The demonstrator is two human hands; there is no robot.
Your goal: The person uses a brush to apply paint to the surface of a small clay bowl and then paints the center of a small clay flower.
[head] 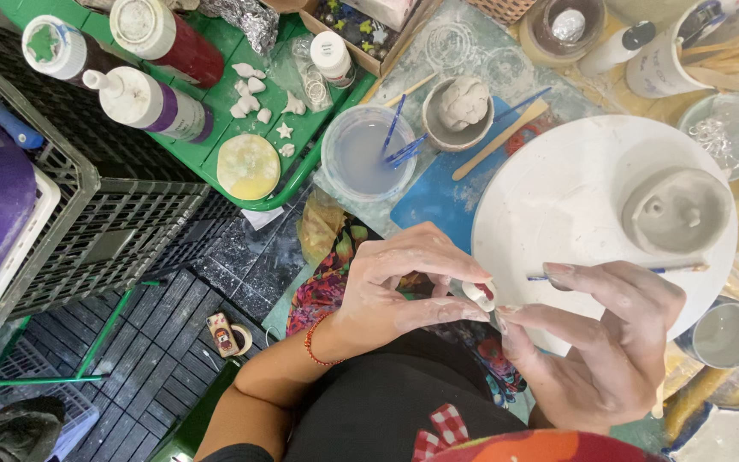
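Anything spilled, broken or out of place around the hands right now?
Nothing looks spilled or broken. One oddity: a small painted figure lies on the dark floor tiles, below the table. Both hands, left hand and right hand, pinch a small clay piece.

- A dark floor of slotted plastic tiles fills the lower left, under even, soft light.
- A black plastic lattice crate stands above it at the left.
- A green metal-framed tray table sits beside the crate.
- A paint-smeared pale work surface spreads along the top.
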